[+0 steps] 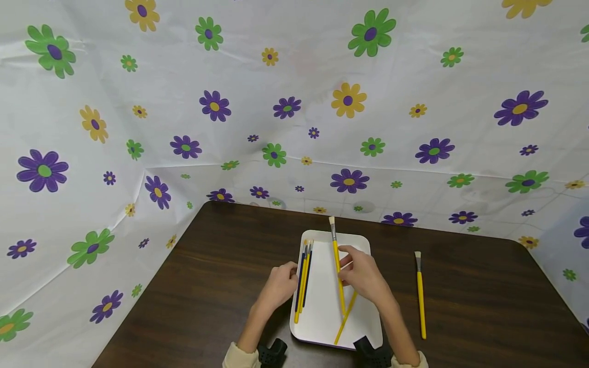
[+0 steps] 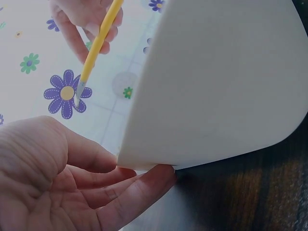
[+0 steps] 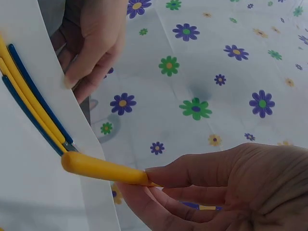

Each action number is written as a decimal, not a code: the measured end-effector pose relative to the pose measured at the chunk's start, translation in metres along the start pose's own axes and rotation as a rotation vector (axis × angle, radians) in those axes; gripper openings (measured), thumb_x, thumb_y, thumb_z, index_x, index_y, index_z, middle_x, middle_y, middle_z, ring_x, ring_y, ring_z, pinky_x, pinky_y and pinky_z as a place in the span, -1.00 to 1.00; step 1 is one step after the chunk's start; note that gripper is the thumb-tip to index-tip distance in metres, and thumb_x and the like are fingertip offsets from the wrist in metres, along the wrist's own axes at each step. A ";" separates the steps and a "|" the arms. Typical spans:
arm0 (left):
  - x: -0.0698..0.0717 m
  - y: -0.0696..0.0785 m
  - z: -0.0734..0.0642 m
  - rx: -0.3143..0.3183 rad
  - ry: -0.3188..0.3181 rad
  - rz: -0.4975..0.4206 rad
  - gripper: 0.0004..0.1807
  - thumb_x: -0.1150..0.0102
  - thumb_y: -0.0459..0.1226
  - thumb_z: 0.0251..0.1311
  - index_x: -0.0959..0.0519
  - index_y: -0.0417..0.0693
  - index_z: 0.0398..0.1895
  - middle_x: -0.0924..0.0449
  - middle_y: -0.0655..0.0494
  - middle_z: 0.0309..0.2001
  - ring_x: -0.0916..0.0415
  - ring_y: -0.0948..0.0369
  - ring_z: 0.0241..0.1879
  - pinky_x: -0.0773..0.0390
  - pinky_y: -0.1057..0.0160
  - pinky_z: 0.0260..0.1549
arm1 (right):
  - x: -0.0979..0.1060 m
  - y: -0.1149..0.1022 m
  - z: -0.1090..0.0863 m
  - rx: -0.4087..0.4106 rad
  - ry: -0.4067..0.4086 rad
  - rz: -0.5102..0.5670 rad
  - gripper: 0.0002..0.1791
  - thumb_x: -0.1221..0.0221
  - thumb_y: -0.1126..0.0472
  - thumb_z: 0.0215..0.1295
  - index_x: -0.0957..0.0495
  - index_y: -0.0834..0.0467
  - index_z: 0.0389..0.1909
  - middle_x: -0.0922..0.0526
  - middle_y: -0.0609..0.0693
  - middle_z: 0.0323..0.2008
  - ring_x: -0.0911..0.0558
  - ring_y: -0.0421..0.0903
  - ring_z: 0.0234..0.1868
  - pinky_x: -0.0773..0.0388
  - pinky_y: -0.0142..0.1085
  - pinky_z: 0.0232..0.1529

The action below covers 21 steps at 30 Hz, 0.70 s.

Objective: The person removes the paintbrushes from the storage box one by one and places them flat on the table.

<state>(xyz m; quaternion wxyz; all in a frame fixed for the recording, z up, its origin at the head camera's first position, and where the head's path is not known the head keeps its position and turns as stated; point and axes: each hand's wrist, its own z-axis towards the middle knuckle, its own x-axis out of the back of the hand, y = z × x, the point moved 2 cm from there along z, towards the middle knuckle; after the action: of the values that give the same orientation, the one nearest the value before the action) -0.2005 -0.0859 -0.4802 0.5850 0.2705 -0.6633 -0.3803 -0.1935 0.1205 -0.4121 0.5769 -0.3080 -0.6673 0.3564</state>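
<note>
A white tray (image 1: 322, 306) lies on the dark wooden table. My left hand (image 1: 287, 278) rests with relaxed fingers against the tray's left rim (image 2: 144, 159). My right hand (image 1: 349, 266) pinches a yellow paintbrush (image 1: 338, 266) by its handle (image 3: 101, 168), over the tray; its bristles point to the far rim. A second yellow brush (image 1: 345, 319) lies slanted in the tray below that hand. Several thin blue and yellow brushes (image 1: 303, 278) lie along the tray's left side (image 3: 33, 110).
Another yellow brush (image 1: 421, 296) lies on the table (image 1: 207, 266) to the right of the tray. A flowered white cloth (image 1: 294, 102) forms walls behind and at both sides of the table.
</note>
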 end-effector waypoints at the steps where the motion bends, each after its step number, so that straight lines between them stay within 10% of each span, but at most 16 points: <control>1: 0.000 0.000 0.000 0.004 -0.001 -0.001 -0.68 -0.04 -0.45 0.42 -0.57 -0.45 0.15 -0.68 -0.15 -0.18 -0.53 0.16 -0.40 -0.44 0.29 -0.52 | 0.002 0.001 0.000 0.000 0.002 0.002 -0.34 -0.26 0.59 0.12 -0.43 0.46 0.32 -0.60 0.16 -0.25 -0.63 -0.08 -0.40 -0.73 -0.19 -0.38; 21: -0.001 0.000 -0.001 0.004 0.002 0.007 -0.68 -0.01 -0.45 0.42 -0.57 -0.45 0.14 -0.68 -0.13 -0.18 -0.54 0.14 -0.37 -0.49 0.24 -0.44 | 0.038 0.018 -0.002 -0.028 0.038 -0.005 -0.35 -0.28 0.54 0.22 -0.38 0.46 0.36 -0.60 0.22 -0.17 -0.66 -0.04 -0.31 -0.74 -0.16 -0.29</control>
<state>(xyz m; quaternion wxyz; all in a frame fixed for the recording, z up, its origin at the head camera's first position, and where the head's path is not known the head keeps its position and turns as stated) -0.1998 -0.0852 -0.4810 0.5864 0.2698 -0.6645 -0.3766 -0.1967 0.1620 -0.4064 0.5860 -0.3214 -0.6617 0.3397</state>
